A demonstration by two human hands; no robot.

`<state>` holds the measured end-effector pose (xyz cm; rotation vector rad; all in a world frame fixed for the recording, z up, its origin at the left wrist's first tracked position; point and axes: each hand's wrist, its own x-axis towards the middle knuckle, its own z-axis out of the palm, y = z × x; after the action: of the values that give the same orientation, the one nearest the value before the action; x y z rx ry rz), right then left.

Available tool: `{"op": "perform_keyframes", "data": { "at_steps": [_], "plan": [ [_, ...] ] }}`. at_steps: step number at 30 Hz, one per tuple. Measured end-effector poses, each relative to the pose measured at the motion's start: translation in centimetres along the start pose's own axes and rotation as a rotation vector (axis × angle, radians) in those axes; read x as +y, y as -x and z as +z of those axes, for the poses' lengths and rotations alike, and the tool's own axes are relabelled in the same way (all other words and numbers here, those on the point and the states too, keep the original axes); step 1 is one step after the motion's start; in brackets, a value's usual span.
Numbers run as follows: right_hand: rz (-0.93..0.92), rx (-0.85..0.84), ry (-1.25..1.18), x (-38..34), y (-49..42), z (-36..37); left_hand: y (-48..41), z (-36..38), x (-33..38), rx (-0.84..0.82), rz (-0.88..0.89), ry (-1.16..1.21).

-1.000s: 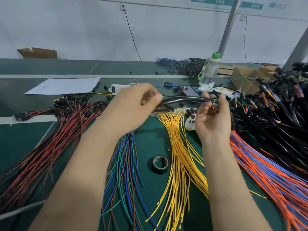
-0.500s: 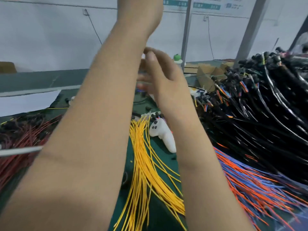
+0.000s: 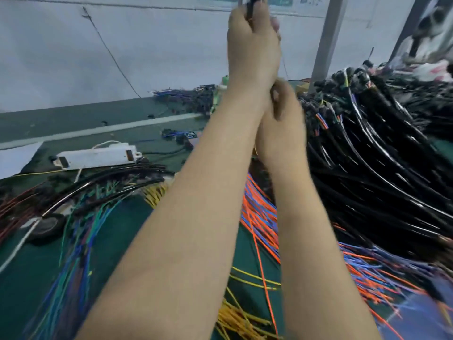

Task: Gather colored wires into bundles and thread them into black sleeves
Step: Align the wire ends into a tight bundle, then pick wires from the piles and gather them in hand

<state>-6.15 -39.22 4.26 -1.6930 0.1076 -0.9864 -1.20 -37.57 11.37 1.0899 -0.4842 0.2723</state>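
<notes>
Left hand (image 3: 253,45) raised high, grip closed round black sleeve (image 3: 252,8). Sleeve judged light, limp, slick: hold near mouth. Right hand (image 3: 279,123) grip: could not tell.

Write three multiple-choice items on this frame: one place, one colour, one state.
1. Where does the white power strip lie? A) on the table, left B) on a chair C) on the floor
2. The loose wires beside the black sleeved pile are? A) orange and blue B) white C) pink
3. The left hand is? A) flat on the table B) up high, gripping a black sleeve C) pointing
Answers: A, it sits at frame left; A, both colours show; B, it curls round the sleeve.
</notes>
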Motion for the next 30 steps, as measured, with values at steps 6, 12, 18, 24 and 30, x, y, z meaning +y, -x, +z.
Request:
{"op": "perform_keyframes", "data": {
  "at_steps": [6,12,18,24,30],
  "plan": [
    [0.029,0.330,0.836,2.0,-3.9,-12.3,1.8,7.6,-5.2,-0.207,-0.238,-0.113],
    [0.621,0.109,1.024,10.3,-1.3,-16.3,8.7,7.7,-14.9,-0.612,-0.378,-1.012],
    [0.492,0.189,1.036,12.6,-1.1,-15.7,10.0,7.1,-17.2,-0.713,-0.210,-1.227],
    [0.378,0.208,1.009,13.7,-1.0,-14.3,8.9,6.2,-16.4,-0.553,-0.081,-1.220],
    [0.411,0.307,0.981,13.2,-1.2,-13.3,8.3,3.9,-15.9,-0.415,-0.227,-0.960]
  ]
}}
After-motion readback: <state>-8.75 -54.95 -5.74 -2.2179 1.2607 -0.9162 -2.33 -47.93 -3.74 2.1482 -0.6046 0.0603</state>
